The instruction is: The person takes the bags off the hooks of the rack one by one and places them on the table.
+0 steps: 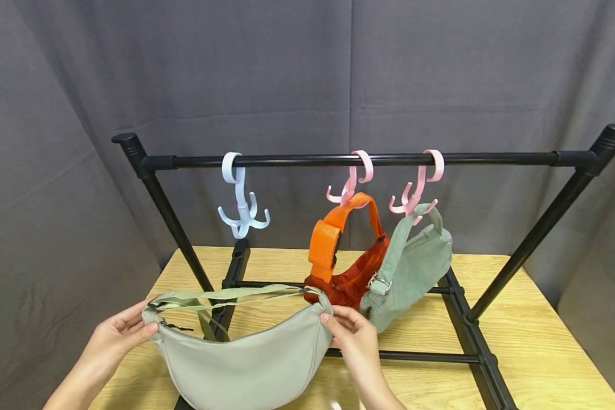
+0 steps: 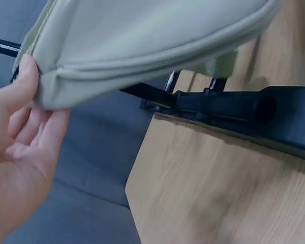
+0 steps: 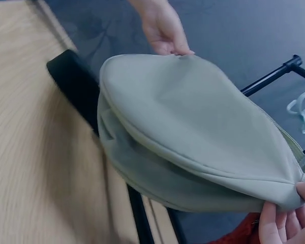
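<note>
Pale sage bag [image 1: 243, 367]: spread above the table [image 1: 543, 341]. Left grip [image 1: 115, 336]: pinching one end; right grip [image 1: 356, 336]: pinching the other. Strap [image 1: 210, 295] (slack): beyond the bag, between the grips. Pale blue hanger [image 1: 243, 213]: on the rail [image 1: 297, 161], beyond and above the left grip. Orange-strapped bag [image 1: 359, 279]: hung beyond the right grip. Step in hand, by judgement: readying the bag for hanging; next move probably calls for gathering the strap into a loop.

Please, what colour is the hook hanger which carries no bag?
Light blue; the head view shows this hook hanger best.
</note>
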Tool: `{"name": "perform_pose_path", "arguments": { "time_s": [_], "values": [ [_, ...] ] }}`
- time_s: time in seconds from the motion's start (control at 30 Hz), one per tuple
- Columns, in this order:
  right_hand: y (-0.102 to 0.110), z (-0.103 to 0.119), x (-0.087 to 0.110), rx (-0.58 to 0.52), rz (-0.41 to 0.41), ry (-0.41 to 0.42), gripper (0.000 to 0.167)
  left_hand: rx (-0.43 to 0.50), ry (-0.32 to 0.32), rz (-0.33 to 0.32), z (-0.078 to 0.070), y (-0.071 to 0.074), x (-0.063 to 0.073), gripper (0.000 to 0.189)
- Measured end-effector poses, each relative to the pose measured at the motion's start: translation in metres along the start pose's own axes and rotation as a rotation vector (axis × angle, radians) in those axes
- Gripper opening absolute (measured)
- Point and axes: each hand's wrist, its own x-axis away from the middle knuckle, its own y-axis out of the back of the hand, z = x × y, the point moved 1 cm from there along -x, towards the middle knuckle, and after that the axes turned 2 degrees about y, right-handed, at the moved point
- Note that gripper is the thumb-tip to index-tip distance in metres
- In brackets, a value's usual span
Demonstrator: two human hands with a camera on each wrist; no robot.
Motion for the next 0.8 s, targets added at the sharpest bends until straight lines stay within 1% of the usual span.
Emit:
{"name": "perform_pose_path", "arguments": {
  "time_s": [0.07,0.1,0.17,0.2,0.27,0.3,0.4,0.6,0.67,0.8],
  "values": [
    [-0.001,-0.005,-0.001,0.011,-0.009,0.02,0.029,-0.037,0.079,-0.031,0.002,-0.001,-0.002,0.049],
    [-0.002,-0.007,-0.001,0.014,-0.012,0.029,0.03,-0.059,0.128,-0.041,0.002,-0.002,-0.002,0.053],
    [-0.003,-0.01,-0.002,0.017,-0.013,0.044,0.031,-0.098,0.208,-0.054,0.003,-0.004,-0.004,0.066],
    [-0.003,-0.011,-0.002,0.018,-0.014,0.049,0.031,-0.11,0.25,-0.053,0.003,-0.005,-0.005,0.073],
    [-0.004,-0.013,-0.002,0.009,-0.01,0.054,0.031,-0.119,0.317,-0.045,0.003,-0.006,-0.006,0.078],
    [-0.004,-0.013,-0.002,0.005,-0.008,0.055,0.03,-0.121,0.34,-0.039,0.003,-0.007,-0.006,0.08],
    [-0.003,-0.016,-0.002,-0.014,0.007,0.054,0.031,-0.091,0.379,-0.038,0.004,-0.009,-0.008,0.081],
    [-0.004,-0.02,-0.002,0.002,0.022,0.06,0.033,-0.046,0.386,-0.066,0.012,-0.012,-0.012,0.08],
    [-0.005,-0.022,-0.001,0.033,0.021,0.076,0.034,-0.036,0.397,-0.068,0.016,-0.01,-0.014,0.081],
    [-0.009,-0.024,0.001,0.132,0.024,0.133,0.037,0.004,0.42,-0.075,0.023,-0.006,-0.018,0.083]
  ]
}}
